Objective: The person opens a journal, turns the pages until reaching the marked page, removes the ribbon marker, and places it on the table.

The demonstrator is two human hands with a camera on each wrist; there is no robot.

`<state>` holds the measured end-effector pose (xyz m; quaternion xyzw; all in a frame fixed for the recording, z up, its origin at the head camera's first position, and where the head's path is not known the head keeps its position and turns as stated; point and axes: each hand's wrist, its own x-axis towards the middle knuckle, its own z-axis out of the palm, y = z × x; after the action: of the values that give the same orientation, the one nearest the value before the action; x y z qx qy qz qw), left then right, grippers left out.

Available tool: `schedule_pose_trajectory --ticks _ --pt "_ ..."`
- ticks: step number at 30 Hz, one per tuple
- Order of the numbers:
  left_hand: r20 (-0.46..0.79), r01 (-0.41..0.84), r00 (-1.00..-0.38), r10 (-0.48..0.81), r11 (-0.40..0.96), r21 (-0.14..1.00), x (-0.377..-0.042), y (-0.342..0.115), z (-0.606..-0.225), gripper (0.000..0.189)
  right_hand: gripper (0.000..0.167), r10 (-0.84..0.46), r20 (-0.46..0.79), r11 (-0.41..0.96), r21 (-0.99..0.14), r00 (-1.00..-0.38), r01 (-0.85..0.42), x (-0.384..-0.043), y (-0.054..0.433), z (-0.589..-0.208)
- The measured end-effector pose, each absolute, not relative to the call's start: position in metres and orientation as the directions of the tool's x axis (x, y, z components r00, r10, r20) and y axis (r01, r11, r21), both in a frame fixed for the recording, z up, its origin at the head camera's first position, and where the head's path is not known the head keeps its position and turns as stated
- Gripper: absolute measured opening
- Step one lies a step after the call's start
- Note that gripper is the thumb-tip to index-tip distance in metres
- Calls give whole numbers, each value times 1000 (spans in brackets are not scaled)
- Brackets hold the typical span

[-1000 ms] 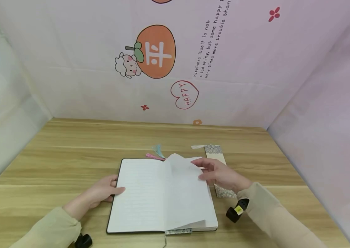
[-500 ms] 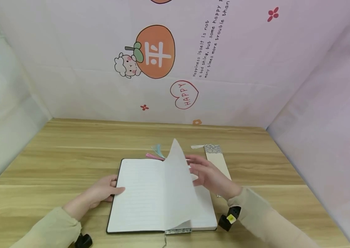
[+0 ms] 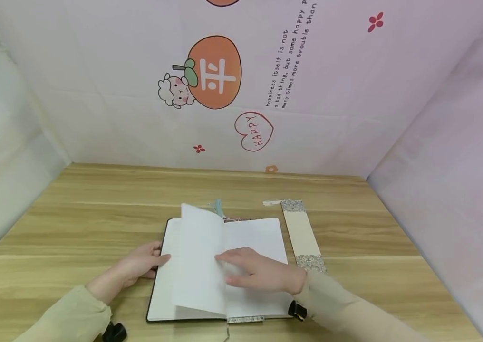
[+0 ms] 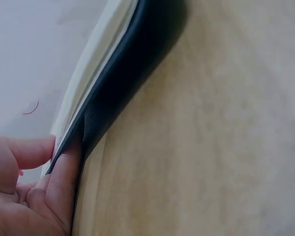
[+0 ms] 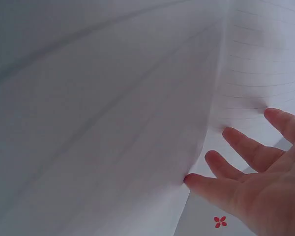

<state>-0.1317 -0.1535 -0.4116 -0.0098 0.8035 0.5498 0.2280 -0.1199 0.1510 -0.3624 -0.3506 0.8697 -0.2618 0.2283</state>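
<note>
From my station I see the left arm [image 3: 72, 311] slanting in from the lower left, and I have the left hand [image 3: 140, 260] in a pinch, thumb [image 4: 34, 152] opposite the fingers. The right arm [image 3: 348, 313] comes from the lower right, so my right hand [image 3: 265, 274] points left, its fingers [image 5: 248, 147] spread and nearly straight (four tips show from the right wrist). Loose, pale sleeves stop short of both hands.
</note>
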Motion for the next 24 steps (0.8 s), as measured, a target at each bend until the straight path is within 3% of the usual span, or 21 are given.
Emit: schedule_pose_trajectory --ticks 6,12,19,24 --pt "-407 -317 -882 239 337 887 -133 -156 -415 46 52 -733 -282 665 -491 -619 -563 -114 139 -363" --pt "-398 -329 -882 253 275 903 -132 -157 -414 58 50 -740 -290 673 -332 -607 -661 -111 132 -363" --pt "-400 -301 -875 274 340 891 -130 -157 -413 53 55 -770 -269 637 -258 -579 -727 -113 131 -362" --pt "-393 -283 -888 239 388 877 -131 -155 -412 55 65 -728 -256 683 -195 -636 -703 -126 140 -364"
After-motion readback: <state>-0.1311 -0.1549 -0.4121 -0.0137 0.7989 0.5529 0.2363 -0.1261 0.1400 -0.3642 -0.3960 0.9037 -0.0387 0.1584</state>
